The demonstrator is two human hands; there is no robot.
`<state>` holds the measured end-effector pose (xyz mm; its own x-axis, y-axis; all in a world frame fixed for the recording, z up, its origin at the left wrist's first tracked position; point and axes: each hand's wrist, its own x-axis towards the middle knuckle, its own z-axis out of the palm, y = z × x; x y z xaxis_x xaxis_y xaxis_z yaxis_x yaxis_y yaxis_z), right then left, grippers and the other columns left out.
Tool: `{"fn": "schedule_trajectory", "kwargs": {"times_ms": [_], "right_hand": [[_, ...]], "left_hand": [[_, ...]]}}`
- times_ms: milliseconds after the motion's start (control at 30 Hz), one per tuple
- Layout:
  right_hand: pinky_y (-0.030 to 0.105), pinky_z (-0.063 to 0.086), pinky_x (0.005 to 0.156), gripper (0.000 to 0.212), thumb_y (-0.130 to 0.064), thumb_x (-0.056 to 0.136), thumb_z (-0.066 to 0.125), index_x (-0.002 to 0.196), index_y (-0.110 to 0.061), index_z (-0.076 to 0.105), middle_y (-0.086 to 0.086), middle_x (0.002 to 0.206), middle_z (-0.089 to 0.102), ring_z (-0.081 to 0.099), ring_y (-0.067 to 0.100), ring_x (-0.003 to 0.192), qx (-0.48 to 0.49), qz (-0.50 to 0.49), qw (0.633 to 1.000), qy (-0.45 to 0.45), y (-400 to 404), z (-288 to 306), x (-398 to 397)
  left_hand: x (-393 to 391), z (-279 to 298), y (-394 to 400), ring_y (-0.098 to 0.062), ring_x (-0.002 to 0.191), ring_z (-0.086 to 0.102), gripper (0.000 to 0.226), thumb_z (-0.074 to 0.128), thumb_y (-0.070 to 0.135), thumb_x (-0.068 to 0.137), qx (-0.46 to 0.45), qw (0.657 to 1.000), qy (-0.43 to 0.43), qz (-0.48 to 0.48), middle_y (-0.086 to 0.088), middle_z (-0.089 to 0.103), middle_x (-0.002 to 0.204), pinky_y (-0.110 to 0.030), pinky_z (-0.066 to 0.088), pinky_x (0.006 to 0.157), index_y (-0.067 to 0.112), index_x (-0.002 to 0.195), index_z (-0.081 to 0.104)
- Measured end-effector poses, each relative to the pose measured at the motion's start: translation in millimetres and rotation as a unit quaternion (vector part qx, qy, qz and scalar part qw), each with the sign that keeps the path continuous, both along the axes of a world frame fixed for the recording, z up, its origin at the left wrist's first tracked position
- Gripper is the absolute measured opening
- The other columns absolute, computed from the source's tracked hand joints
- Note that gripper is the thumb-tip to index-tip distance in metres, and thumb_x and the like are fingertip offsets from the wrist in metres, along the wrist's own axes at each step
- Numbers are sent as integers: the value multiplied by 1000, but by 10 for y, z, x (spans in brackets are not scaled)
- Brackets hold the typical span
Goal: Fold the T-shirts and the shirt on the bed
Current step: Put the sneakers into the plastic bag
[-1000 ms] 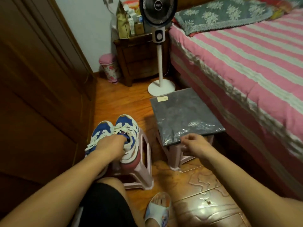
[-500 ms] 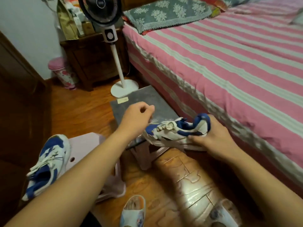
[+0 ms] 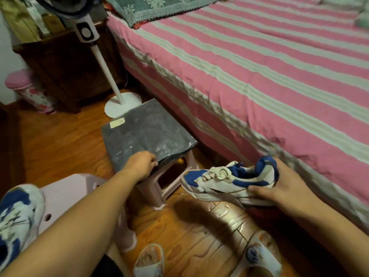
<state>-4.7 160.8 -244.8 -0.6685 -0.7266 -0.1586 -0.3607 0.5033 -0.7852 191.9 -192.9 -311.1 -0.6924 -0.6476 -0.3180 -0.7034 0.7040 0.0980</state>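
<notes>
While right hand (image 3: 283, 188) grips sneaker (image 3: 229, 180) | bed (image 3: 259, 66) pink-striped

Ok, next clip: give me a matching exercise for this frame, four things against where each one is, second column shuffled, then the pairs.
Things:
1. right hand
2. left hand
3. second sneaker
4. fan base

Places:
A. on the pink stool at lower left
B. on the floor by the nightstand
C. gripping the heel of the blue and white sneaker beside the bed
D. at the near edge of the grey bagged bundle on the other stool

Pairs: 1-C, 2-D, 3-A, 4-B
</notes>
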Motion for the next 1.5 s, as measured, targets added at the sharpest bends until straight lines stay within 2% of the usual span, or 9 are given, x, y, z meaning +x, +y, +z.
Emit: {"fn": "schedule_trajectory", "kwargs": {"times_ms": [167,400,533,667,867,967,1133,1333,1500], "right_hand": [[21,51,80,55,-20,68,91,106,-41,57,-17,104,70,67,3,93,-44,29,999,2,-145,140,167],[5,42,67,51,-20,69,86,105,-38,56,-28,95,64,61,-9,88,-121,-47,991,18,-556,340,781],[21,44,62,48,-30,67,84,107,-34,56,-17,90,66,62,1,84,-87,-118,989,4,-636,477,867],[35,50,65,47,-41,65,87,98,-35,54,-12,82,66,61,12,74,4,-50,997,53,-467,697,644],[31,47,62,41,-29,62,89,88,-34,58,-13,78,67,58,0,66,-36,-50,998,20,-503,726,663],[34,49,64,39,-25,62,87,86,-35,58,-13,78,69,59,2,65,-52,-53,997,-6,-479,753,683],[40,54,67,47,-39,63,88,97,-32,56,-9,83,70,64,13,71,2,-34,999,21,-480,703,618],[34,52,65,44,-29,63,86,94,-36,56,-12,82,68,62,6,69,12,-20,999,30,-494,743,580],[26,46,63,43,-30,65,85,97,-40,57,-16,82,69,63,0,74,-14,-49,999,14,-614,687,798]], "left_hand": [[15,126,52,-33,96,60,9,57,20,95,-25,996,79,20,-7,59,99,-39,45,74,21,88,53],[28,733,301,-25,96,57,7,62,16,93,-74,978,192,7,1,57,98,-39,48,80,22,98,62],[180,713,415,-25,92,57,20,61,10,88,-35,982,185,-21,2,56,94,-38,47,76,27,89,52],[340,549,336,-22,89,63,11,65,13,94,82,953,245,156,0,68,89,-27,41,73,23,93,69],[416,316,222,-23,86,70,22,66,31,99,217,932,203,208,-5,77,89,-31,49,70,16,91,80],[435,115,191,-19,93,65,10,68,18,96,207,956,140,155,-2,73,95,-26,42,75,18,92,77],[475,-73,110,-29,94,60,30,70,16,85,89,990,50,95,-1,60,92,-33,45,75,25,72,44],[228,80,80,-31,81,58,44,79,39,83,65,986,100,117,-3,60,81,-38,42,64,20,73,40],[133,257,94,-26,67,48,38,76,14,81,83,980,144,107,-2,56,76,-35,33,54,20,76,39]]}}
